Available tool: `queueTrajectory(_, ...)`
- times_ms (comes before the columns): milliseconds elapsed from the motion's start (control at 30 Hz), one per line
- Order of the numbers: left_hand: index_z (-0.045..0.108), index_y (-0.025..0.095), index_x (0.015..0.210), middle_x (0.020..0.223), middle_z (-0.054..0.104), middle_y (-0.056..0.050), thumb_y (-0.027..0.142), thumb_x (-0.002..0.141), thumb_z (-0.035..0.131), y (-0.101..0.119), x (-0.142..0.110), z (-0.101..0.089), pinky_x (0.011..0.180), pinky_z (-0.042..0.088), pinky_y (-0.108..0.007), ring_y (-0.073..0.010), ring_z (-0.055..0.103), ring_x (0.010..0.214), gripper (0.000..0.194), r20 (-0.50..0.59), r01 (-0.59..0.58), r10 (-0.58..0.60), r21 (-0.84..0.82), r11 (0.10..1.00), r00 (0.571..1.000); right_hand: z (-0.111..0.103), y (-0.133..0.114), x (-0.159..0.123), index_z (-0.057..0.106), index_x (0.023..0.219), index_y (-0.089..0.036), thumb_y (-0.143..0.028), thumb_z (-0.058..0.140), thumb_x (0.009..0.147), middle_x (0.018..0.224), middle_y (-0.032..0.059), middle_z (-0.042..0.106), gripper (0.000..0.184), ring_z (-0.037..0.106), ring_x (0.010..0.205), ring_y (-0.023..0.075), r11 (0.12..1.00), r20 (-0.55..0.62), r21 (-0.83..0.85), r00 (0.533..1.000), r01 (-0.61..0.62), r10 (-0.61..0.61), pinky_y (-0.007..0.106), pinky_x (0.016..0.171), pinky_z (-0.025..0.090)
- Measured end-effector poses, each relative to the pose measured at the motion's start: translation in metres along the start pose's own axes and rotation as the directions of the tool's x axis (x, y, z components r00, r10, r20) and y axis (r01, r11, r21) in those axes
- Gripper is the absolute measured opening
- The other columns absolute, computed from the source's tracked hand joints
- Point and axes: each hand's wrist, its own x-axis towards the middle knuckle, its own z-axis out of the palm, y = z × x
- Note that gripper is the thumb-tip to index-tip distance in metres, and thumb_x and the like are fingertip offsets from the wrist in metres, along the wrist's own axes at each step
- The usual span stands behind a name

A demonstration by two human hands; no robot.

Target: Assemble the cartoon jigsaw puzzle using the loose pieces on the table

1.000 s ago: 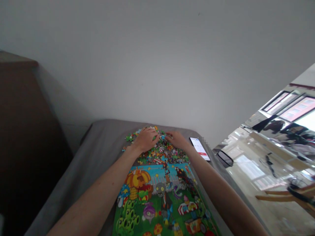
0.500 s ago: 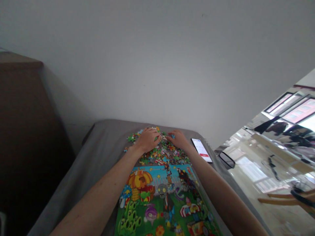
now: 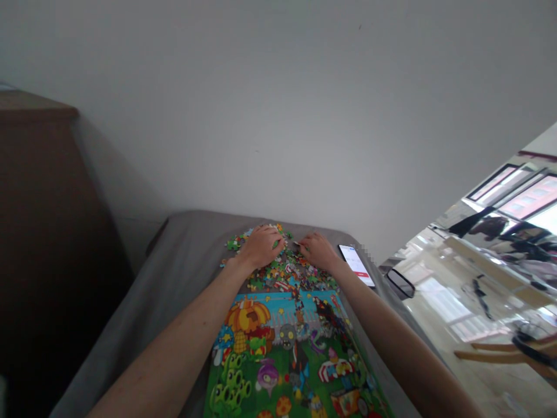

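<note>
A heap of small, multicoloured jigsaw puzzle pieces [image 3: 285, 273] lies at the far end of the grey-covered surface. My left hand [image 3: 262, 246] rests over the left part of the heap with its fingers curled down; a bit of green shows beside the thumb, but whatever is in the grip is hidden. Across from it, my right hand [image 3: 319, 251] pinches a small puzzle piece [image 3: 296, 244] at its fingertips, above the right part of the heap. Nearer to me lies a bright cartoon puzzle picture [image 3: 278, 360] with a pumpkin, plants and a zombie, between my forearms.
A phone [image 3: 357, 265] with a lit screen lies right of my right hand. Grey cloth [image 3: 174, 278] covers the surface, which meets a pale wall [image 3: 261, 116]. A brown cabinet [image 3: 39, 191] stands at left; beyond the right edge are a dark-rimmed object [image 3: 401, 283] and a bright room.
My right hand's fingers have drawn together, and a small piece now shows at their tips. The left hand stays nearly in place over the heap.
</note>
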Motion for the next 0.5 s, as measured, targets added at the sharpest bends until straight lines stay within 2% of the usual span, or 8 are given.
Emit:
queueTrajectory(200,0.073,0.02,0.087,0.1,0.074,-0.006,0.028,0.097,0.047,-0.002,-0.001,0.0,0.092,0.046,-0.039,-0.0232,0.064,0.099,0.029,-0.005,0.02,-0.02,0.003,1.0,1.0,-0.003,-0.007,-0.008,0.073,0.11,-0.018,-0.017,0.048,0.094,0.109,0.0147,0.072,0.03,0.065,0.104,0.0265,1.0,-0.003,0.017,1.0,-0.015,0.015,0.034,0.091,0.044)
queueTrajectory(367,0.072,0.02,0.086,0.099,0.074,-0.007,0.027,0.097,0.045,-0.006,-0.001,-0.001,0.088,0.047,-0.039,-0.0241,0.064,0.097,0.03,-0.025,0.095,-0.095,0.012,0.995,0.995,-0.002,-0.013,-0.015,0.073,0.102,-0.019,-0.025,0.044,0.1,0.102,0.0139,0.073,0.03,0.069,0.092,0.0251,0.995,-0.007,0.073,0.998,-0.068,0.069,0.033,0.081,0.046)
queueTrajectory(500,0.073,0.019,0.088,0.1,0.074,-0.007,0.026,0.097,0.045,-0.006,-0.002,-0.002,0.087,0.047,-0.04,-0.0249,0.063,0.098,0.03,-0.018,0.137,-0.137,0.019,0.99,0.99,-0.002,-0.018,-0.021,0.073,0.095,-0.019,-0.027,0.043,0.102,0.103,0.0098,0.074,0.032,0.066,0.1,0.0216,0.986,-0.011,0.165,0.999,-0.031,0.034,0.03,0.088,0.044)
